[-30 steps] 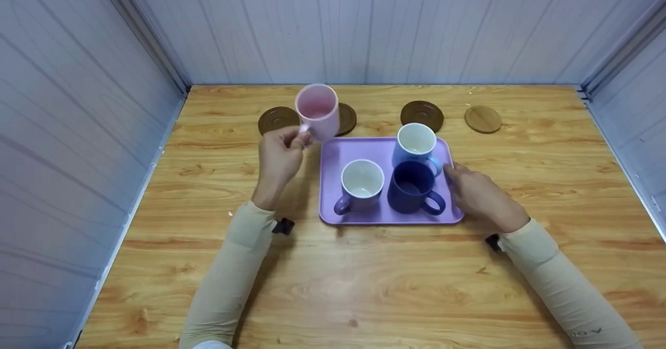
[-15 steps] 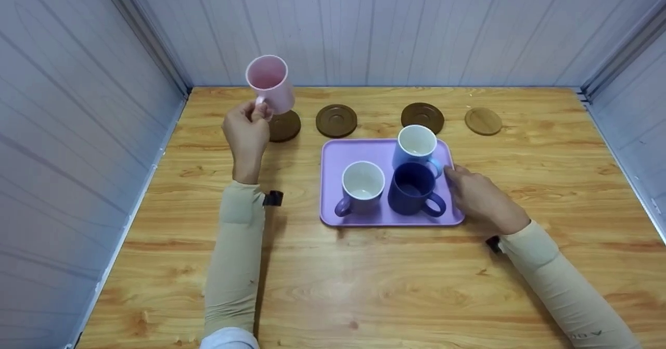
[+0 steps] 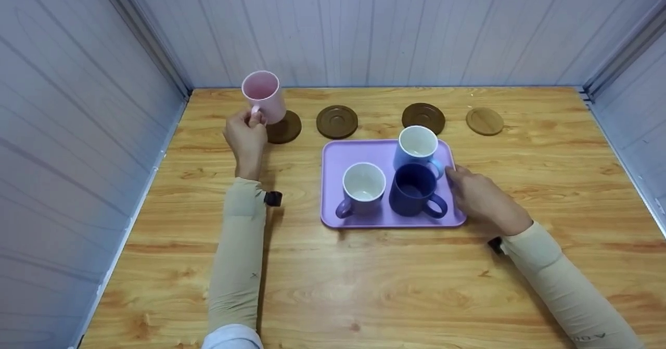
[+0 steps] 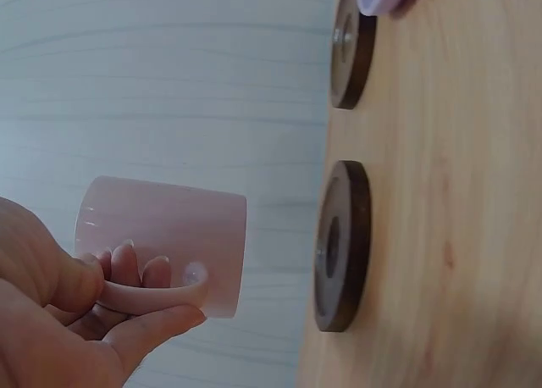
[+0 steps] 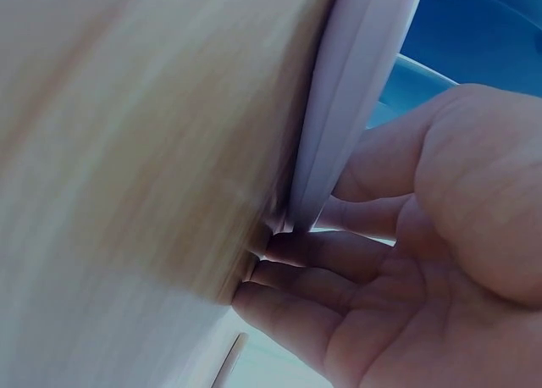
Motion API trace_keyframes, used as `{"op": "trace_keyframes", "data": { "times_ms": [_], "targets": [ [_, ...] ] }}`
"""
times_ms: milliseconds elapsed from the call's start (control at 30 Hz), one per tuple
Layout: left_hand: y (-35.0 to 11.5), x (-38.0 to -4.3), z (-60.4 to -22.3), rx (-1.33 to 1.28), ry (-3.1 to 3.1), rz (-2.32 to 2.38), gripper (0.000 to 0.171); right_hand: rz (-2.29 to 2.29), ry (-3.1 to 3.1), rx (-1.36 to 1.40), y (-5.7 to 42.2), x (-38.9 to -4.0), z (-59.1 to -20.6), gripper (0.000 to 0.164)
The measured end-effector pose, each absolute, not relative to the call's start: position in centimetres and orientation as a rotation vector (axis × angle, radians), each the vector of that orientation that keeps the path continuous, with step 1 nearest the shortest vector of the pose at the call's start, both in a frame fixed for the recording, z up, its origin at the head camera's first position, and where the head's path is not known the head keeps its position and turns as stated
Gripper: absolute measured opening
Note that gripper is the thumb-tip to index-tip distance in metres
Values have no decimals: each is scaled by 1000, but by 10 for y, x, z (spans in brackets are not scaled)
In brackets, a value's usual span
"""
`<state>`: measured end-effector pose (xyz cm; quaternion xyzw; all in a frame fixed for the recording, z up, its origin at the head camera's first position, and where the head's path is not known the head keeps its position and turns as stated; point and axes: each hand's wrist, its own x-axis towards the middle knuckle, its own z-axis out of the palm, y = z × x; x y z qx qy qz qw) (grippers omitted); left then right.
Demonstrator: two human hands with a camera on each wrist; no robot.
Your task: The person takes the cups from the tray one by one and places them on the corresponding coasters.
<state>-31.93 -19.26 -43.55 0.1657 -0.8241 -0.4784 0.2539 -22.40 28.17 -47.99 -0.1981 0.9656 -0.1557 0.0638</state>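
Note:
High at the back left, my left hand [image 3: 246,137] grips a pink mug [image 3: 264,99] by its handle, the mouth facing up. In the left wrist view the mug [image 4: 169,244] is raised off the table, a gap between its base and a dark brown round coaster [image 4: 344,246]. My right hand [image 3: 478,198] holds the right edge of a purple tray [image 3: 333,154], thumb over the rim and fingertips low at its side. On the tray stand a light blue mug [image 3: 408,155], a dark blue mug [image 3: 408,198] and a purple mug with a white inside [image 3: 363,185].
Along the back of the wooden table [image 3: 312,281] lie more coasters: a dark brown one [image 3: 337,121], another dark one [image 3: 424,117] behind the tray, and a pale wooden one [image 3: 484,120] to the right. Panelled walls [image 3: 343,31] close in the back and sides.
My left hand has carried the pink mug left and back from beside the tray, then lowered it slightly over the leftmost coaster. My right hand and the tray have stayed in place.

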Motion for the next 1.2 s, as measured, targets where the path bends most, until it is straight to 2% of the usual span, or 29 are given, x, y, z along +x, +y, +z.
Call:
{"op": "trace_keyframes", "data": {
  "times_ms": [233, 700, 1200],
  "targets": [
    [-192, -326, -454, 439, -2254, -1286, 21, -490, 2966, -674, 282, -224, -481, 46],
    [-186, -331, -473, 470, -2311, -1281, 21, -481, 2984, -684, 283, -224, -483, 46],
    [-184, -330, -471, 468, -2333, -1314, 21, -468, 2985, -696, 284, -224, -483, 45]
  ]
}}
